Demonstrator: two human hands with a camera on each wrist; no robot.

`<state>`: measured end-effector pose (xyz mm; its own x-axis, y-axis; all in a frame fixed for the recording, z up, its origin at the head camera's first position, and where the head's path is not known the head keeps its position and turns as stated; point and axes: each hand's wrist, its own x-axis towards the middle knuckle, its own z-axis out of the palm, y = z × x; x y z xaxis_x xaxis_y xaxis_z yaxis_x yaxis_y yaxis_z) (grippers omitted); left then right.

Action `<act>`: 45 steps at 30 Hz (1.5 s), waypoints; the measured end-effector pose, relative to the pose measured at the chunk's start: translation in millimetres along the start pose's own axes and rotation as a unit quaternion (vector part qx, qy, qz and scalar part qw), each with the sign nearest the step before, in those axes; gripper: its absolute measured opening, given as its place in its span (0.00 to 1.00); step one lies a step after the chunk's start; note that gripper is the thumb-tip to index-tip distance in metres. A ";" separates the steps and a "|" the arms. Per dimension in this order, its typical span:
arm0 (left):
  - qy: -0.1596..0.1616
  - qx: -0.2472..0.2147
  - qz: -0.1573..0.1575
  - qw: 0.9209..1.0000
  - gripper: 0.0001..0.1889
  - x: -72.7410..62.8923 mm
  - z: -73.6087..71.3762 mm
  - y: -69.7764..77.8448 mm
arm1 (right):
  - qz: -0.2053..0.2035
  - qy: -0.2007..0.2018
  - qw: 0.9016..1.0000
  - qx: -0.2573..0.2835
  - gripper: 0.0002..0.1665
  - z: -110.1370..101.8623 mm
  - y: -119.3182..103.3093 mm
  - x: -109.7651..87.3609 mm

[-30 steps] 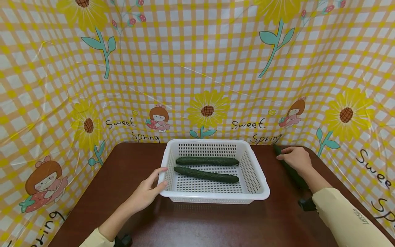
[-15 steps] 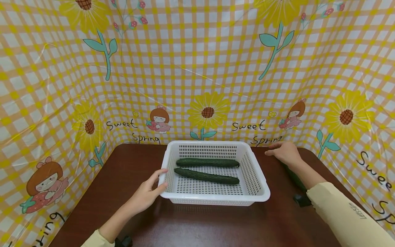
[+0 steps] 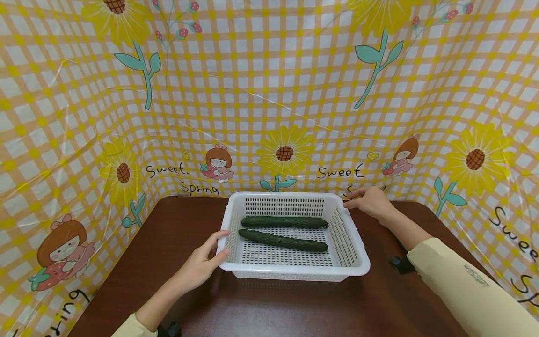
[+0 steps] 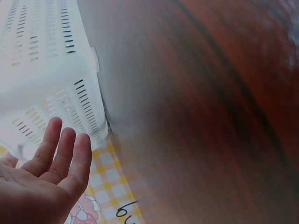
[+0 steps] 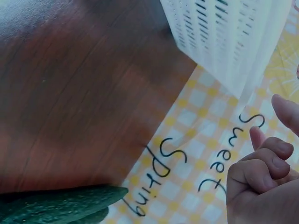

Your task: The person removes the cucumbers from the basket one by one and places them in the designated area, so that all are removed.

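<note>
A white plastic basket (image 3: pixel 294 270) with slotted walls stands on the dark brown table. Two dark green cucumbers lie in it side by side, a rear cucumber (image 3: pixel 284 221) and a front cucumber (image 3: pixel 282 240). My left hand (image 3: pixel 198 264) holds the basket's left rim with thumb and forefinger; its other fingers show outside the wall in the left wrist view. My right hand (image 3: pixel 372 203) is at the back right corner, fingertips close to the rim. Whether they touch it I cannot tell. In the right wrist view several of its fingers are bent and grip nothing.
More cucumber (image 5: pixel 60 205) lies on the table at the right, mostly behind the right forearm in the head view; one or two pieces, I cannot tell. A yellow checked cloth (image 3: pixel 278 93) with sunflowers hangs round the back and sides of the table (image 3: pixel 261 309).
My right hand has left the cucumber on the right and moved left to the basket's back right corner. The left hand and the basket have stayed in place.
</note>
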<state>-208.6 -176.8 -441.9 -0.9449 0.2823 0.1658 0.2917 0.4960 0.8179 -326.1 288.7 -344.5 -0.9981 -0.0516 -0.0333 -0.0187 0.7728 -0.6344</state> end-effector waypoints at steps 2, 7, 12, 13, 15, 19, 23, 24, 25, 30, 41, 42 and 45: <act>0.000 -0.001 0.001 1.000 0.26 -0.2 0.0 -0.2 | -0.003 -0.004 1.000 0.000 0.30 2.0 -5.3 1.0; 0.000 -0.002 0.003 1.000 0.26 -0.5 -0.1 -0.4 | -0.016 -0.028 0.999 0.015 0.29 5.9 -18.4 3.9; 0.000 0.000 0.002 1.000 0.27 -0.1 0.1 -1.2 | -0.026 -0.055 0.998 0.009 0.29 9.4 -31.1 8.4; -0.001 0.000 0.002 1.000 0.27 0.0 0.2 -1.3 | -0.024 -0.060 0.998 0.009 0.29 10.1 -33.5 9.6; -0.001 0.001 0.001 1.000 0.27 0.3 0.3 -1.7 | -0.023 -0.069 0.997 0.013 0.28 11.9 -39.0 11.4; -0.001 0.002 0.000 1.000 0.27 0.7 0.8 -2.3 | -0.022 -0.092 0.995 0.029 0.26 17.2 -49.3 13.9; 0.000 0.002 -0.002 1.000 0.27 0.5 0.9 -2.4 | -0.023 -0.109 0.993 0.046 0.22 25.5 -57.2 16.3; 0.001 0.002 -0.003 1.000 0.27 0.5 0.9 -2.3 | -0.024 -0.115 0.992 0.047 0.22 27.6 -58.8 17.2; 0.001 0.002 -0.003 1.000 0.27 0.5 0.9 -2.3 | -0.023 -0.121 0.991 0.049 0.22 29.6 -60.7 18.1; 0.005 0.006 -0.003 1.000 0.27 0.9 0.9 -1.1 | -0.030 -0.146 0.987 0.054 0.23 38.1 -70.2 22.2; 0.004 0.010 0.001 1.000 0.27 1.4 0.7 -1.1 | -0.040 -0.184 0.980 0.069 0.24 62.6 -77.3 32.3; 0.005 0.011 0.001 1.000 0.27 1.3 0.7 -1.2 | -0.038 -0.185 0.979 0.071 0.24 65.1 -77.8 32.8; 0.005 0.010 0.001 1.000 0.27 0.8 0.8 -1.3 | -0.036 -0.189 0.978 0.075 0.23 72.0 -79.3 34.9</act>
<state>-209.6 -176.5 -443.3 -0.9455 0.2757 0.1734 0.2972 0.5120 0.8059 -355.2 180.1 -351.0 -0.9008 -0.3551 -0.2501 -0.0514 0.6589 -0.7504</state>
